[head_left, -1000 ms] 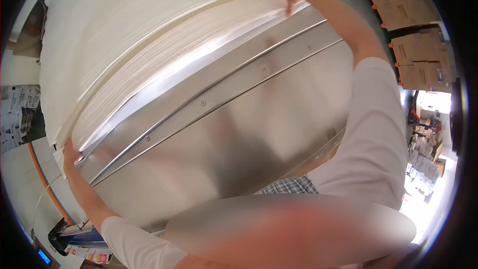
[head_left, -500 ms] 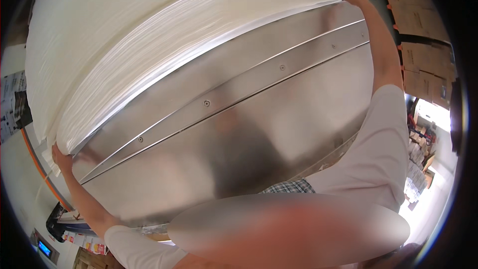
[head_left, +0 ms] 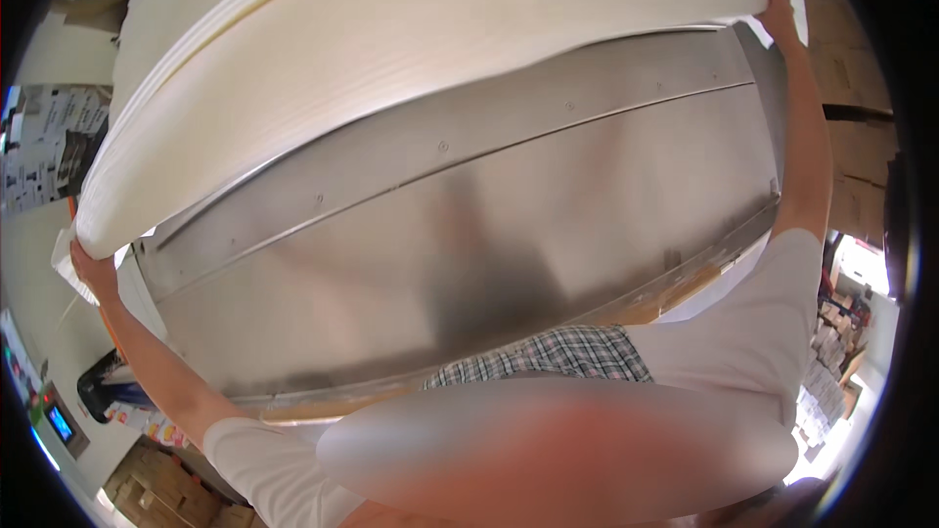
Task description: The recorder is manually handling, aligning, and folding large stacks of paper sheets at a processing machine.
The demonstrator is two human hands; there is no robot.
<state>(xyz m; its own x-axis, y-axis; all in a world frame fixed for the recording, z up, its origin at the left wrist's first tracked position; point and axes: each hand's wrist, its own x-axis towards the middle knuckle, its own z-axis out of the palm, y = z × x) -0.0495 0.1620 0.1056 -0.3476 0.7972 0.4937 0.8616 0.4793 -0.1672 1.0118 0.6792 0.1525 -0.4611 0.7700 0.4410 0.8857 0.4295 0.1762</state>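
A wide mass of white, layered sheet material [head_left: 430,29] spans the upper part of the head view, its near edge bulging over a brushed metal surface [head_left: 626,176]. At the near left corner of this white material, my left hand [head_left: 93,272] is closed round the edge. My right hand [head_left: 780,15] grips the far right end, with white flaps sticking out beside it. Both arms are stretched wide apart. The fingertips are partly hidden by the material. A seam and several screws run across the metal between my arms.
Stacked cardboard boxes [head_left: 851,59] stand at the right. More brown boxes [head_left: 161,489] are at the lower left, near a control panel with a lit screen [head_left: 61,420]. A pale edge strip [head_left: 675,293] of the metal surface runs close to my body.
The near edge of the white material has shifted, its face now looking smoother and fuller. My left hand has moved left, my right hand right and slightly lower. The view has shifted too.
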